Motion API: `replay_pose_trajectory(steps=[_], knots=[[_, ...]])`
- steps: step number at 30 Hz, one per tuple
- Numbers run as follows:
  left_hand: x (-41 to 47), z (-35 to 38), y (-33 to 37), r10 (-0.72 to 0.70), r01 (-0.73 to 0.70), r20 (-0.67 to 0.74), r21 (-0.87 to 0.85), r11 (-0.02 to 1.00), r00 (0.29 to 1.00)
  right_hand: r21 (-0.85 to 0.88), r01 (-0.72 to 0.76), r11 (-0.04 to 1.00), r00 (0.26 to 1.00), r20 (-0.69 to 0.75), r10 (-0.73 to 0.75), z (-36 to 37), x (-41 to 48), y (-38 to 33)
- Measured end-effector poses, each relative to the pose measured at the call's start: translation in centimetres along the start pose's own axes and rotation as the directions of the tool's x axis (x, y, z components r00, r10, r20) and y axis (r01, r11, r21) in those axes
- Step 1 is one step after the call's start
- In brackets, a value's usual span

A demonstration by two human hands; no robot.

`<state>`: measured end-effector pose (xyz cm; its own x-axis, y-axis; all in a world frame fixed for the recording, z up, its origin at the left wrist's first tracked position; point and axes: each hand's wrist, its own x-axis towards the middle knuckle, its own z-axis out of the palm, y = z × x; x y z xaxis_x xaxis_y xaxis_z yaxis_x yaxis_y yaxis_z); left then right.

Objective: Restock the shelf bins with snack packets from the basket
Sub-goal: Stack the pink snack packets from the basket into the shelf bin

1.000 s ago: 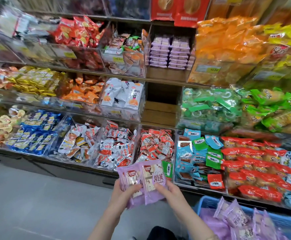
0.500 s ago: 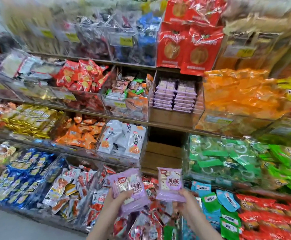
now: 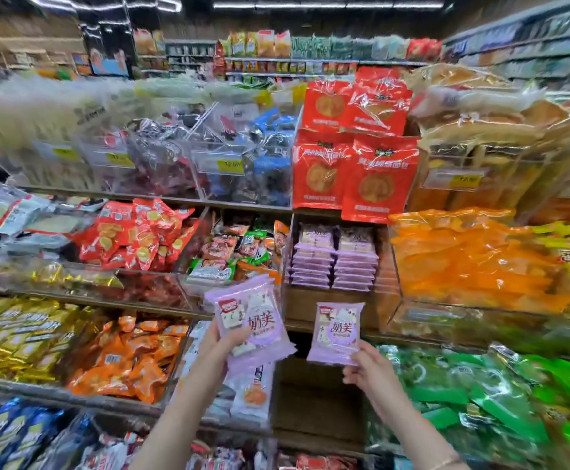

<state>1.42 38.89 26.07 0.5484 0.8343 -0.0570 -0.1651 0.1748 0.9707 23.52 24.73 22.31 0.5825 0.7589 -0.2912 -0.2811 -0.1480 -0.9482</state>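
My left hand (image 3: pixel 221 344) grips a small stack of purple snack packets (image 3: pixel 254 322), held upright in front of the shelves. In my right hand (image 3: pixel 366 369), a single purple packet (image 3: pixel 336 334) is pinched by its lower corner. Both packets hang just below the shelf bin (image 3: pixel 331 303) where two neat piles of the same purple packets (image 3: pixel 334 262) lie. The basket is out of view.
Clear bins packed with snacks surround the purple one: red packets (image 3: pixel 134 235) and mixed packets (image 3: pixel 239 252) to its left, orange bags (image 3: pixel 473 259) to its right, red bags (image 3: pixel 355 164) above. Beneath it is a dark gap on the shelf (image 3: pixel 314 401). Green packets (image 3: pixel 480 401) sit lower right.
I split one packet off the stack into my right hand and raised both hands. My view tilted up from the low shelves and basket toward the upper bins.
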Motion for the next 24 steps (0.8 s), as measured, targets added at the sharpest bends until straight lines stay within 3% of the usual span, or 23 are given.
replay_pose_trajectory(steps=[4, 8, 12, 18, 21, 24], knots=[[5.5, 1.2, 5.0, 0.168, -0.179, 0.113, 0.099, 0.979, 0.979, -0.059, 0.146, 0.987, 0.988, -0.034, -0.148, 1.0, 2.0, -4.1], [9.8, 1.9, 7.5, 0.244, -0.268, 0.147, 0.167, 0.949, 0.958, -0.086, 0.192, 0.978, 0.967, -0.153, -0.203, 2.6, 5.3, -7.5], [12.2, 1.5, 7.2, 0.171, -0.196, 0.154, 0.166, 0.966, 0.973, 0.105, 0.139, 0.985, 0.985, -0.115, -0.127, 3.9, 9.6, -9.8], [13.4, 0.9, 6.7, 0.138, -0.189, 0.231, 0.213, 0.959, 0.963, 0.23, 0.129, 0.965, 0.983, -0.16, -0.093, 6.8, 15.7, -12.3], [13.5, 0.7, 6.7, 0.112, -0.162, 0.257, 0.186, 0.969, 0.96, 0.182, 0.182, 0.966, 0.949, -0.288, -0.125, 7.5, 18.0, -12.7], [13.8, 0.5, 6.3, 0.095, -0.146, 0.258, 0.186, 0.972, 0.961, 0.11, 0.281, 0.953, 0.869, -0.451, -0.205, 8.4, 19.0, -12.3]])
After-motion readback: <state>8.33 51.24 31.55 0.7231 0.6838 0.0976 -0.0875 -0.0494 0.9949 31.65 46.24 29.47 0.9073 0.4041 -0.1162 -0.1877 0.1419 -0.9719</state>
